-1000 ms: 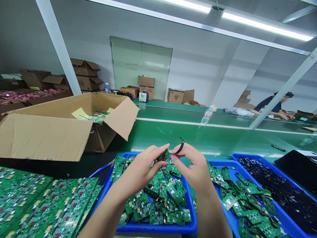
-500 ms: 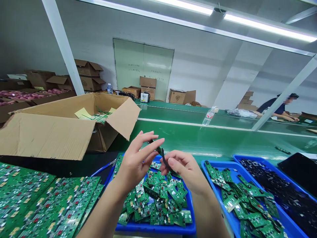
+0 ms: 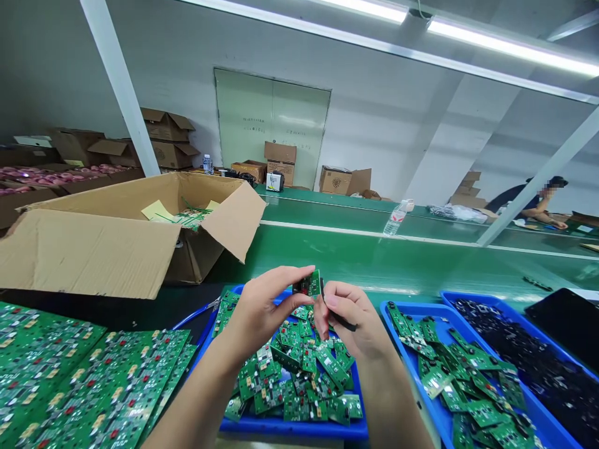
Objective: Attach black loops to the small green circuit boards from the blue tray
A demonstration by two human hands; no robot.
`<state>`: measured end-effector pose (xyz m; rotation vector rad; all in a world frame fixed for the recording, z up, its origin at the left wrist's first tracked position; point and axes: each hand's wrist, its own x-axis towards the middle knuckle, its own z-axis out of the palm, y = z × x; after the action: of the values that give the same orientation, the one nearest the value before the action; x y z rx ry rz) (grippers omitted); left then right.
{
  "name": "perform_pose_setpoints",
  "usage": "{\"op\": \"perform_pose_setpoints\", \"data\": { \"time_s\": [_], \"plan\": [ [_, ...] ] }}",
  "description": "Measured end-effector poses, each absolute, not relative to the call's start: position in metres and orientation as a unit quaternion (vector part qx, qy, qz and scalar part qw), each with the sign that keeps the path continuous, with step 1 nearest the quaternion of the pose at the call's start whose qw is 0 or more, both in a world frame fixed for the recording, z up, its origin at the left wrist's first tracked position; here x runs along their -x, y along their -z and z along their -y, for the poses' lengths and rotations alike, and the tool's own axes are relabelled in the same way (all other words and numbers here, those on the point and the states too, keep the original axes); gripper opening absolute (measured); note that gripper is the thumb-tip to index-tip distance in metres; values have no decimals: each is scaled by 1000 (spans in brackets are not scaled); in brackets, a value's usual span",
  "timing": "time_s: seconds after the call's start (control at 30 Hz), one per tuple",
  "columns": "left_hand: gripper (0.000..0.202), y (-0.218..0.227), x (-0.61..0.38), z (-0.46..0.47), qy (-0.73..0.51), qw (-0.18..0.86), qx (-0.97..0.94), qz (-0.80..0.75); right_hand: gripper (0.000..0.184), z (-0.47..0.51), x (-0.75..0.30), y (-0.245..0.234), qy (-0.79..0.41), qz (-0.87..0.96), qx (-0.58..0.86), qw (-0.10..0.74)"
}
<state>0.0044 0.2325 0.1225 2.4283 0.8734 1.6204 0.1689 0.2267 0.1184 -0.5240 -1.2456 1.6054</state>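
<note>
Hands are meeting above the nearest blue tray (image 3: 290, 429) in the head view; the left hand (image 3: 262, 312) is pinching a small green circuit board (image 3: 309, 285) between thumb and fingertips, holding it upright just over the heap of loose boards (image 3: 299, 371) filling that tray; the right hand (image 3: 353, 321) is curling closed around a thin black strip (image 3: 340, 320), which is running from the board's lower edge across the fingers; the two hands are touching or nearly touching at the board. To the person's right a second blue tray (image 3: 423, 399) is holding more loose green boards, and beyond it a third blue tray (image 3: 538, 358) is carrying dark small parts; a black flat object (image 3: 568, 321) is lying at the far right. To the left, large green panels (image 3: 84, 380) of joined boards are lying stacked flat; behind them an open cardboard box (image 3: 116, 240) is sitting with its flaps spread, yellow paper and green wires showing inside. A green conveyor belt (image 3: 374, 255) is running across behind the trays; a clear plastic bottle (image 3: 395, 218) is standing on it; farther off, another person (image 3: 528, 202) is leaning over the line at the right, and more cartons (image 3: 161, 140) are piling up along the wall at the left.
</note>
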Motion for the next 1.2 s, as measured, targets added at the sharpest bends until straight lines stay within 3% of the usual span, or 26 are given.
{"op": "perform_pose_setpoints", "data": {
  "time_s": [0.23, 0.4, 0.53, 0.63, 0.77, 1.0, 1.2],
  "plan": [
    [30, -123, -4, -231, -506, 115, -799, -304, 34, -231, -171, -113, -587, 564, 255, 522],
    [28, -126, -7, -229, -493, 202, -784, -319, 14, -233, -173, -110, -473, 586, 314, 578],
    [28, -127, -11, -227, -528, 313, -712, -342, 29, -229, -172, -109, -437, 590, 324, 597],
    [29, -127, -13, -226, -538, 360, -678, -349, 14, -227, -171, -108, -399, 619, 334, 588],
    [32, -127, -12, -228, -561, 385, -647, -344, 17, -226, -172, -110, -343, 647, 351, 583],
    [37, -125, -11, -233, -605, 414, -594, -331, 9, -218, -171, -114, -227, 704, 324, 589],
    [36, -124, -11, -232, -597, 412, -609, -321, 11, -225, -166, -110, -246, 670, 352, 606]
  ]
}}
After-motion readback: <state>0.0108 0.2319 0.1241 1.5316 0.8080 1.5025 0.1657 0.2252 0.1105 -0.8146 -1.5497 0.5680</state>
